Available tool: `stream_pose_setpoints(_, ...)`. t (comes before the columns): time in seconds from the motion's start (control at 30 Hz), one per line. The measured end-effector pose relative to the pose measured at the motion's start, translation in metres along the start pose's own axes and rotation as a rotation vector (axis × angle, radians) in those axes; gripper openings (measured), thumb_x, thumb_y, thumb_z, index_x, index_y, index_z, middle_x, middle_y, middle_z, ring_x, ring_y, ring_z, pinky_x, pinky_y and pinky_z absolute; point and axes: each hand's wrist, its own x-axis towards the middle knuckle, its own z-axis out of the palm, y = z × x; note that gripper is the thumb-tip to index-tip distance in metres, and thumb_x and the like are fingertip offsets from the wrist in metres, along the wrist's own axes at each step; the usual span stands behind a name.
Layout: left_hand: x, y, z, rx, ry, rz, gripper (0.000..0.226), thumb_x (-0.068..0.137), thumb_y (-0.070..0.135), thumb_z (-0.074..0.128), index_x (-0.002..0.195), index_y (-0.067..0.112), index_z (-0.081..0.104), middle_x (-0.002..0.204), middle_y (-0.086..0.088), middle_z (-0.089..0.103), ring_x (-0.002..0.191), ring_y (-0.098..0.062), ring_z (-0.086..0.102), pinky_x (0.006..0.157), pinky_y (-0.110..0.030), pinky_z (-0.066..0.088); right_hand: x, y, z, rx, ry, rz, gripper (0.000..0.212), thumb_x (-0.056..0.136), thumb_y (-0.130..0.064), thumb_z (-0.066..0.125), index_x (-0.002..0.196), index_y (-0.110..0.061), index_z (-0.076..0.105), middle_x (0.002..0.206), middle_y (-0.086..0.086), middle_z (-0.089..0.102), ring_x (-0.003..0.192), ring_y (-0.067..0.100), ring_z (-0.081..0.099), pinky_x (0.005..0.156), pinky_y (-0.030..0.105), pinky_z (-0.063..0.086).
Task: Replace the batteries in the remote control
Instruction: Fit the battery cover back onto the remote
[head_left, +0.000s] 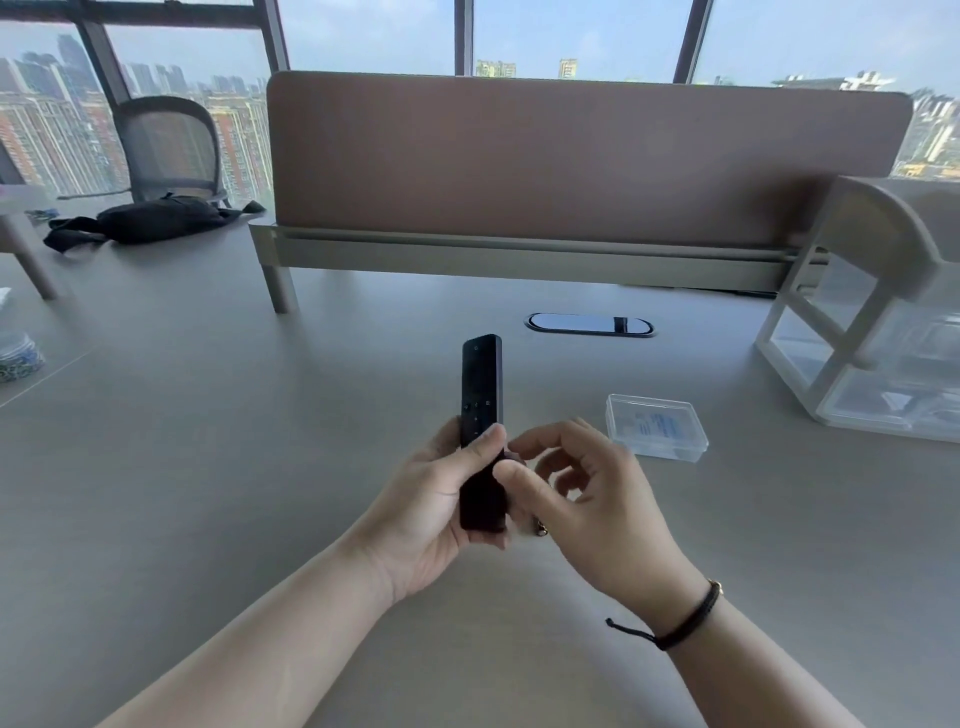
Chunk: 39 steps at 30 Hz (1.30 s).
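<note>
A slim black remote control (480, 384) stands nearly upright above the grey desk, button side toward me. My left hand (436, 499) grips its lower half, thumb across the front. My right hand (576, 499) is right beside the remote's lower right edge, fingers curled, thumb tip against the remote's side. A small dark and gold object (542, 529), maybe a battery end, shows under the right hand; I cannot tell if it is held. A clear plastic box (655, 427) with blue-labelled contents lies closed on the desk to the right.
A brown divider panel (587, 156) crosses the desk's far side, with an oval cable port (589, 325) before it. A white drawer organiser (878, 332) stands at the right. A black bag (156, 218) lies far left, near a mesh chair (169, 145).
</note>
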Motion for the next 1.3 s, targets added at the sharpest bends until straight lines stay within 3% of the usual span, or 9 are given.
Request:
stream_pose_setpoints(0.13, -0.003, -0.002, 0.005, 0.124, -0.030, 0.022, 0.029, 0.096, 0.027, 0.055, 0.118, 0.008, 0.057, 0.089, -0.021, 0.069, 0.066, -0.036, 0.066, 0.055, -0.039, 0.055, 0.004, 0.001, -0.002, 0.135, 0.053, 0.161, 0.009, 0.087, -0.026, 0.071, 0.079, -0.021, 0.073, 0.068, -0.004, 0.073, 0.056, 0.010, 0.065, 0.052, 0.024, 0.051)
stream_pose_setpoints(0.3, -0.006, -0.007, 0.008, 0.117, -0.089, -0.025, 0.033, 0.102, 0.029, 0.043, 0.120, 0.004, 0.056, 0.086, -0.031, 0.063, 0.067, -0.041, 0.064, 0.062, -0.045, 0.055, 0.007, 0.002, -0.004, 0.289, 0.086, 0.268, 0.009, 0.090, -0.013, 0.066, 0.083, -0.011, 0.072, 0.065, 0.006, 0.073, 0.047, 0.014, 0.057, 0.047, 0.022, 0.045)
stream_pose_setpoints(0.47, -0.006, -0.009, 0.007, 0.114, -0.125, -0.028, 0.031, 0.103, 0.025, 0.037, 0.117, 0.010, 0.061, 0.085, -0.032, 0.064, 0.068, -0.043, 0.064, 0.060, -0.046, 0.054, 0.008, 0.005, -0.004, 0.363, 0.038, 0.340, 0.009, 0.090, -0.014, 0.065, 0.088, -0.009, 0.073, 0.065, 0.008, 0.072, 0.045, 0.016, 0.054, 0.045, 0.022, 0.042)
stream_pose_setpoints(0.67, -0.007, -0.010, 0.006, 0.111, -0.162, -0.021, 0.033, 0.093, 0.024, 0.041, 0.118, 0.014, 0.059, 0.084, -0.033, 0.062, 0.067, -0.043, 0.062, 0.059, -0.047, 0.053, 0.007, 0.005, -0.004, 0.372, -0.014, 0.338, 0.017, 0.094, -0.013, 0.061, 0.087, -0.010, 0.076, 0.065, 0.006, 0.072, 0.043, 0.018, 0.052, 0.043, 0.022, 0.039)
stream_pose_setpoints(0.87, -0.009, -0.011, 0.006, 0.157, -0.166, 0.030, 0.030, 0.104, 0.020, 0.034, 0.116, 0.019, 0.061, 0.077, -0.030, 0.061, 0.061, -0.041, 0.062, 0.056, -0.044, 0.053, 0.007, 0.003, -0.003, 0.370, -0.028, 0.310, 0.017, 0.094, -0.012, 0.060, 0.086, -0.012, 0.075, 0.063, 0.002, 0.071, 0.046, 0.018, 0.053, 0.042, 0.020, 0.039)
stream_pose_setpoints(1.3, -0.009, -0.012, 0.006, 0.194, -0.185, 0.042, 0.030, 0.093, 0.017, 0.041, 0.120, 0.010, 0.054, 0.080, -0.029, 0.063, 0.062, -0.041, 0.064, 0.059, -0.045, 0.054, 0.008, 0.004, -0.003, 0.380, -0.010, 0.314, 0.018, 0.094, -0.008, 0.058, 0.088, -0.010, 0.075, 0.057, -0.001, 0.067, 0.041, 0.016, 0.047, 0.040, 0.020, 0.037)
